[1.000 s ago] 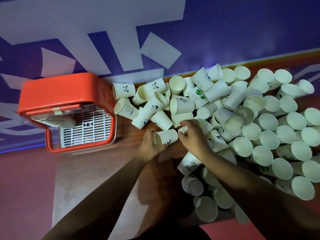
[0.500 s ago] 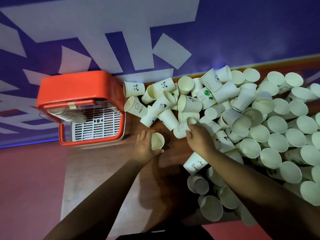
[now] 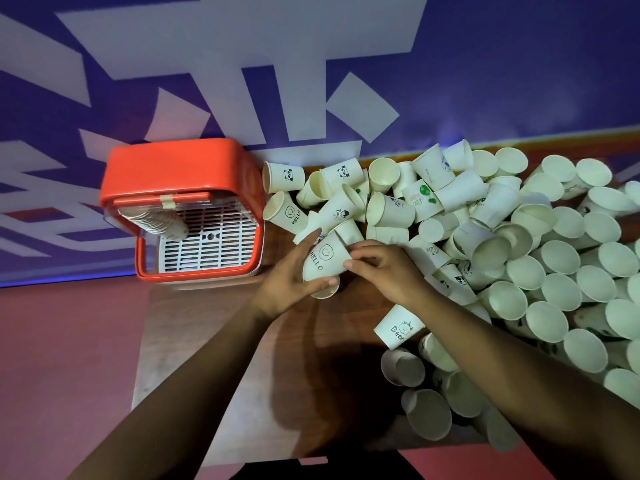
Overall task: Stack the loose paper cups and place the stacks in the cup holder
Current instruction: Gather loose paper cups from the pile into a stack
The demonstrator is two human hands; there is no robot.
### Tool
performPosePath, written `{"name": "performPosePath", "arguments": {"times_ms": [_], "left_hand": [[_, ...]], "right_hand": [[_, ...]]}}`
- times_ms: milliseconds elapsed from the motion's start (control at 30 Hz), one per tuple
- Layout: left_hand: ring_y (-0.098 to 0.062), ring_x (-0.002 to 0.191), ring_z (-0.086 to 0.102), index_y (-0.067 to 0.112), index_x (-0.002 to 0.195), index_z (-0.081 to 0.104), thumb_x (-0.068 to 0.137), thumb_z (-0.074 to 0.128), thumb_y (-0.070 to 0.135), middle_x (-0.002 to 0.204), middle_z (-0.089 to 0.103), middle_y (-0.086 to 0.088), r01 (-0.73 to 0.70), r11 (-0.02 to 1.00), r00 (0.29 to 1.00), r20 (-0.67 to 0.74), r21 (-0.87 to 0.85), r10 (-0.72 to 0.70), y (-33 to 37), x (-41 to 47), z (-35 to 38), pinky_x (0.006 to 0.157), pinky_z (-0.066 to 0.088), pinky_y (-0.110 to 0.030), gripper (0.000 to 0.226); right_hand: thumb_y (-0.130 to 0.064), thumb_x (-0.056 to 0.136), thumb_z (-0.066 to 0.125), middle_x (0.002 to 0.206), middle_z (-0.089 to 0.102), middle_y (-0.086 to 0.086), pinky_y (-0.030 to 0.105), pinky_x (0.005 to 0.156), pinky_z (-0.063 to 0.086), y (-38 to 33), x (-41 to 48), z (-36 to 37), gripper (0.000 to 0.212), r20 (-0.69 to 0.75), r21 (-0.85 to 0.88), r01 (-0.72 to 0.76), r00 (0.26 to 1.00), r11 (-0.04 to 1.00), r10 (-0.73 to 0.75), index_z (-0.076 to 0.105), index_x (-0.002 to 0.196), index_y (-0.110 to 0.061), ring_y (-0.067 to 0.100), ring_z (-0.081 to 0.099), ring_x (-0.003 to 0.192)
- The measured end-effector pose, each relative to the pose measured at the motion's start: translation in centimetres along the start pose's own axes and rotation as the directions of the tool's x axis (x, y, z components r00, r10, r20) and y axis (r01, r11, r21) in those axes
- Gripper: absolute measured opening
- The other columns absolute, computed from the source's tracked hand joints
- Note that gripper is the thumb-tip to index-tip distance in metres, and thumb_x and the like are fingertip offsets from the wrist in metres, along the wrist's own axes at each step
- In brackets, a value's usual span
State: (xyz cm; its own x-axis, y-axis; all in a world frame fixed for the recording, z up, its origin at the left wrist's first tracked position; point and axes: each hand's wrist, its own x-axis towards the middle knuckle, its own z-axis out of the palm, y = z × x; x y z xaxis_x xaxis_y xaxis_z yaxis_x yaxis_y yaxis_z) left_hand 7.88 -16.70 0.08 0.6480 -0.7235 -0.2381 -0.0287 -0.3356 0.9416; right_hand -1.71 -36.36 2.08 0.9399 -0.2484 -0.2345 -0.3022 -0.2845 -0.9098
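White paper cup printed "HELLO" (image 3: pixel 323 259): gripped round one side by left hand (image 3: pixel 287 285), pinched at opposite side by right hand (image 3: pixel 388 271). Long axis near-to-far, wide mouth end toward wrists, base away. Heap of loose white paper cups (image 3: pixel 519 254) beyond and right of right hand. Red plastic cup holder (image 3: pixel 180 171) left of left hand.

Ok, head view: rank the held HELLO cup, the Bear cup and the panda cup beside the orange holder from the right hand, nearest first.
1. Held HELLO cup, touching the right hand.
2. Bear cup, below its wrist.
3. Panda cup, far upper left, beside the cup holder.
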Motion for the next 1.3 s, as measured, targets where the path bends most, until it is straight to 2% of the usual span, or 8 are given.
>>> {"name": "performPosePath", "arguments": {"times_ms": [167, 333, 533, 667, 900, 967, 1100, 1300], "left_hand": [[-0.008, 0.124, 0.056, 0.019, 0.142, 0.048, 0.088, 0.075, 0.013, 0.135, 0.058, 0.003, 0.048, 0.983, 0.993, -0.098, -0.176, -0.067, 0.1, -0.2, -0.2, 0.102, 0.049, -0.026, 0.06], [-0.009, 0.108, 0.063, 0.015, 0.131, 0.056, 0.094, 0.068, 0.015, 0.117, 0.066, 0.004, 0.135, 0.943, 0.969, -0.16, -0.303, -0.19, -1.3, -0.4, 0.2, 0.082, 0.052, -0.017, 0.039], [-0.023, 0.132, 0.054, 0.03, 0.148, 0.041, 0.091, 0.071, 0.029, 0.142, 0.057, 0.0, 0.141, 0.939, 0.978, -0.105, -0.314, -0.182, -2.3, -0.2, 0.1, 0.107, 0.047, -0.05, 0.065], [-0.014, 0.132, 0.052, 0.038, 0.155, 0.021, 0.089, 0.073, 0.013, 0.152, 0.044, 0.007, 0.136, 0.946, 0.979, -0.104, -0.294, -0.173, -2.2, -0.1, -0.1, 0.104, 0.05, -0.034, 0.088], [-0.015, 0.131, 0.051, 0.031, 0.147, 0.033, 0.083, 0.08, 0.012, 0.148, 0.044, 0.007, 0.111, 0.984, 0.988, -0.089, -0.14, -0.124, -2.8, 0.2, -0.1, 0.103, 0.049, -0.027, 0.082], [-0.011, 0.137, 0.046, 0.036, 0.15, 0.032, 0.082, 0.082, 0.014, 0.153, 0.04, 0.016, 0.109, 0.991, 0.992, -0.062, -0.08, -0.114, -3.2, 0.1, 0.2, 0.109, 0.045, -0.031, 0.087], [-0.013, 0.137, 0.043, 0.027, 0.148, 0.039, 0.075, 0.084, 0.019, 0.148, 0.047, 0.008, 0.065, 0.993, 0.997, -0.056, 0.094, -0.06, -4.9, 0.4, 0.6, 0.115, 0.038, -0.046, 0.085], [-0.021, 0.131, 0.041, 0.029, 0.151, 0.037, 0.079, 0.078, 0.034, 0.148, 0.047, 0.001, -0.003, 0.907, 0.997, -0.066, 0.421, 0.033, -6.5, 0.4, 0.5, 0.11, 0.036, -0.043, 0.083]], "right_hand": [[-0.032, 0.093, 0.061, 0.108, 0.068, -0.012, 0.011, 0.081, 0.045, -0.4, 0.9, -0.9, 0.022, -0.102, 0.012, -0.076, 0.992, 0.997, 0.077, 0.068, 0.113, -0.024, 0.002, 0.062, 0.102], [-0.025, 0.088, 0.065, 0.128, 0.05, 0.009, 0.029, 0.087, 0.045, 3.6, 3.1, -2.8, 0.041, -0.226, -0.378, -0.198, 0.967, 0.904, 0.117, 0.054, 0.125, -0.011, 0.021, 0.056, 0.111], [-0.019, 0.082, 0.069, 0.139, 0.038, 0.016, 0.043, 0.1, 0.043, 3.3, 7.4, -3.5, 0.063, -0.293, -0.641, -0.114, 0.95, 0.759, -0.105, 0.043, 0.138, -0.011, 0.036, 0.045, 0.122], [-0.021, 0.079, 0.073, 0.143, 0.04, 0.019, 0.049, 0.103, 0.042, 3.9, 10.5, -3.7, 0.079, -0.197, -0.759, -0.125, 0.98, 0.639, -0.042, 0.033, 0.146, -0.016, 0.04, 0.046, 0.123], [-0.035, 0.079, 0.075, 0.133, 0.05, 0.016, 0.047, 0.098, 0.043, 4.6, 11.2, -3.7, 0.067, -0.017, -0.891, 0.004, 0.999, 0.453, -0.041, 0.045, 0.134, -0.012, 0.036, 0.048, 0.121], [-0.037, 0.079, 0.075, 0.132, 0.051, 0.014, 0.045, 0.095, 0.046, 3.9, 10.5, -3.9, 0.069, -0.024, -0.873, 0.021, 0.996, 0.487, -0.086, 0.044, 0.135, -0.012, 0.034, 0.05, 0.118], [-0.039, 0.077, 0.077, 0.139, 0.047, 0.011, 0.039, 0.1, 0.04, 1.9, 7.9, -4.3, 0.079, -0.2, -0.665, -0.084, 0.977, 0.742, -0.069, 0.039, 0.141, -0.012, 0.029, 0.046, 0.126], [-0.045, 0.073, 0.08, 0.138, 0.051, 0.0, 0.022, 0.1, 0.032, 0.2, 4.5, -3.5, 0.081, -0.325, -0.27, -0.191, 0.941, 0.944, 0.097, 0.045, 0.14, -0.016, 0.015, 0.045, 0.127]]}}
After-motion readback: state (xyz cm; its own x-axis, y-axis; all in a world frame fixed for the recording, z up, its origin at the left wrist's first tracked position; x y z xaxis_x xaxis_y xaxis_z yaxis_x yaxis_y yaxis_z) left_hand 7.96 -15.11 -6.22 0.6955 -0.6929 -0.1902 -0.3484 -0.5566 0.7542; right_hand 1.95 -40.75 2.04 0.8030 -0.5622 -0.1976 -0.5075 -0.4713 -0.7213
